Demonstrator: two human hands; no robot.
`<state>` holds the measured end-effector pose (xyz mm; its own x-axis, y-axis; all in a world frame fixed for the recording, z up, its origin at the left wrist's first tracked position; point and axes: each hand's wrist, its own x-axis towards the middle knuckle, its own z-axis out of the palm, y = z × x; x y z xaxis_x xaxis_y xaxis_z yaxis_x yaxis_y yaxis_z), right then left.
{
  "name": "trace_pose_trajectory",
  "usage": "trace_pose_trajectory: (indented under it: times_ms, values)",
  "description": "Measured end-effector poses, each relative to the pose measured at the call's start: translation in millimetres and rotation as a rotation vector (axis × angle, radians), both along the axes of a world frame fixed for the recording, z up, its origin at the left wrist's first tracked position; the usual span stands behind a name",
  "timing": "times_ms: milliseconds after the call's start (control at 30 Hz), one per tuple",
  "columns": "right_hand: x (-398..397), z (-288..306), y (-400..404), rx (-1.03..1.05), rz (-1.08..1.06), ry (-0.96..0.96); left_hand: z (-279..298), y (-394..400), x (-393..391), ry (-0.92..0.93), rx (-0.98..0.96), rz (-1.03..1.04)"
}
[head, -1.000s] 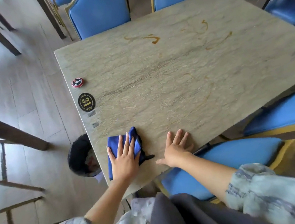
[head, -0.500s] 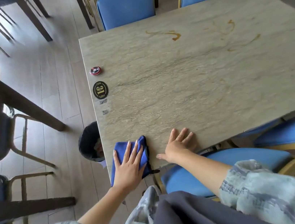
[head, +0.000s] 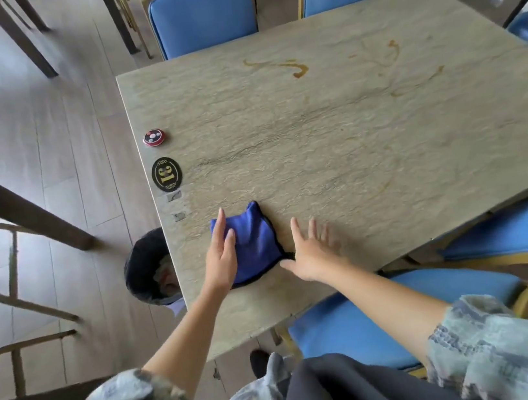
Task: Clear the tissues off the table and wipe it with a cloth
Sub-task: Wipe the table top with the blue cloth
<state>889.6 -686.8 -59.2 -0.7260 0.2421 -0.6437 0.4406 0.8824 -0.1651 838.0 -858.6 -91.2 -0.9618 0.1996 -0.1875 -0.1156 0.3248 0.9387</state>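
wiping step in hand, no tissues visible on the table point(head: 368, 158). blue cloth point(head: 255, 245) bunched flat near the near-left corner, pinned under left hand point(head: 221, 256), fingers straight and together, laid flat on the cloth rather than clamped. right hand point(head: 312, 249) just beside the cloth's right edge, palm down on the bare top, fingers spread apart, slightly blurred, holding nothing. brown streak point(head: 284, 66) plus fainter brown marks point(head: 416, 85) far across the top, well apart from the cloth, so most of the wiping judged not yet done. best to keep the palm flat, press evenly, push in long overlapping strokes toward the far stains, brace with the free hand. steer clear of number plaque point(head: 166, 174) and red call button point(head: 154, 138) at the left edge. dark bin point(head: 146, 267) on the floor just beside that corner, handy for sweeping crumbs off.
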Motion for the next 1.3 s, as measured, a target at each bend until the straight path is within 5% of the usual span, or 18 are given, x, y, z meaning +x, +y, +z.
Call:
trace_pose_trajectory:
  times_ms: [100, 267, 400, 700, 900, 1100, 1300]
  values:
    - [-19.9, -5.7, -24.6, -0.076, 0.193, 0.222, -13.0, -44.2, 17.5, 0.151, -0.242, 0.142]
    - [-36.2, -37.0, -67.3, -0.085, 0.385, 0.329, -39.0, -77.5, 40.7, 0.309, -0.604, 0.029]
    - [-26.6, -47.2, -58.1, 0.083, 0.544, 0.349, -41.7, -68.7, 58.0, 0.324, -0.702, 0.006]
    - [22.7, -61.6, 42.2, 0.026, 1.085, 0.608, -40.1, -6.6, 59.1, 0.265, -0.888, 0.100]
    - [-22.7, -65.2, 147.3, 0.143, 0.777, 0.619, -40.4, 18.0, 77.8, 0.257, -0.923, 0.154]
    - [-22.8, -63.0, 98.3, 0.142, 0.518, 0.551, -42.5, 19.2, 74.2, 0.253, -0.961, 0.161]
    - [19.2, -69.1, 70.9, -0.040, 0.931, 0.680, -40.0, 26.0, 69.8, 0.257, -1.020, 0.200]
